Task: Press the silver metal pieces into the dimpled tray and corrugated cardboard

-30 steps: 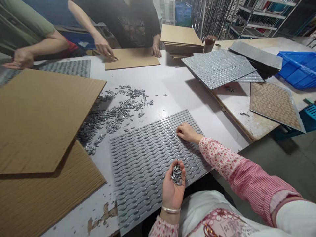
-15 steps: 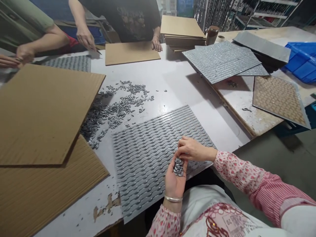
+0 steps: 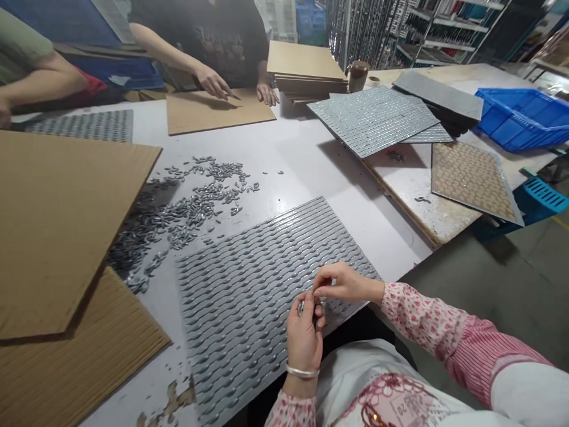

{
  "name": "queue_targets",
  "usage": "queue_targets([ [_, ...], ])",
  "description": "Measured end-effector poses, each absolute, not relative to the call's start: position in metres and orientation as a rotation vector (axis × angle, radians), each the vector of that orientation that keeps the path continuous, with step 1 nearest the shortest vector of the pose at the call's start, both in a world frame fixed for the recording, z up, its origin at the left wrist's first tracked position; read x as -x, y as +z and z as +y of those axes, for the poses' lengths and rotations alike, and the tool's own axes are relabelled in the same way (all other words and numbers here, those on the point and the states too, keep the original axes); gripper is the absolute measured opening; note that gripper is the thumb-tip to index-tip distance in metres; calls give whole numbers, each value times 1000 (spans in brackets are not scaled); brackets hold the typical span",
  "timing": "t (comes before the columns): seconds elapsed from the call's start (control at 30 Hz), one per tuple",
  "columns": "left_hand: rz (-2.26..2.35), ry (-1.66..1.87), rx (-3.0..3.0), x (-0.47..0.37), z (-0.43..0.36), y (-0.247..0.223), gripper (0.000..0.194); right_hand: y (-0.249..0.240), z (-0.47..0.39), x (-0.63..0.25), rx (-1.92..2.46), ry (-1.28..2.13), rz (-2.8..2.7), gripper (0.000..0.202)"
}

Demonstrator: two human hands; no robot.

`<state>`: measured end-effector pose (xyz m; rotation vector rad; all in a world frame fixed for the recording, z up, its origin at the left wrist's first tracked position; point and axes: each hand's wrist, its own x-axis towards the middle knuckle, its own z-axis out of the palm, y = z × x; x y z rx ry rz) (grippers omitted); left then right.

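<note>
Grey pellets (image 3: 166,216) lie heaped left of centre in the frame on the white tabletop (image 3: 302,160); others show inside the left hand (image 3: 304,338), lower centre, its grip curled closed around them. The right hand (image 3: 340,283) meets those fingertips; I cannot tell whether that grip pinches anything. Both hands are over the rippled grey panel (image 3: 244,296).
</note>
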<state>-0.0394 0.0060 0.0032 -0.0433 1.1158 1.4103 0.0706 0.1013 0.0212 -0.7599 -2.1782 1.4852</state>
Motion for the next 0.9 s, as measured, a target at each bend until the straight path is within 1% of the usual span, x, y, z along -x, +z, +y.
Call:
queue_targets([
  [0.07, 1138, 1443, 23, 41, 9, 4, 22, 17, 106, -69, 810, 1700, -2025, 15],
  [0.13, 1094, 1435, 97, 45, 12, 6, 17, 9, 120, -68, 841, 1791, -1901, 15],
  [0.2, 1014, 1386, 230, 50, 15, 9, 16, -1, 143, -69, 954, 1673, -1829, 12],
  [0.27, 933, 1336, 325, 55, 15, 10, 19, -10, 168, -71, 1138, 1402, -1869, 5],
  [0.33, 874, 1313, 367, 57, 13, 10, 16, -17, 190, -73, 1272, 1154, -2023, 5],
  [0.43, 819, 1286, 430, 56, 9, 8, 8, -26, 207, -74, 1294, 917, -2290, 8],
  [0.5, 789, 1275, 455, 53, 8, 6, 7, -30, 210, -73, 1270, 814, -2406, 7],
  [0.6, 774, 1287, 470, 50, 8, 5, 10, -33, 211, -72, 1252, 753, -2493, 8],
  [0.73, 814, 1314, 439, 48, 10, 5, 12, -33, 213, -74, 1203, 807, -2541, 9],
  [0.9, 849, 1364, 364, 45, 9, 2, 11, -32, 212, -75, 1275, 819, -2459, 8],
])
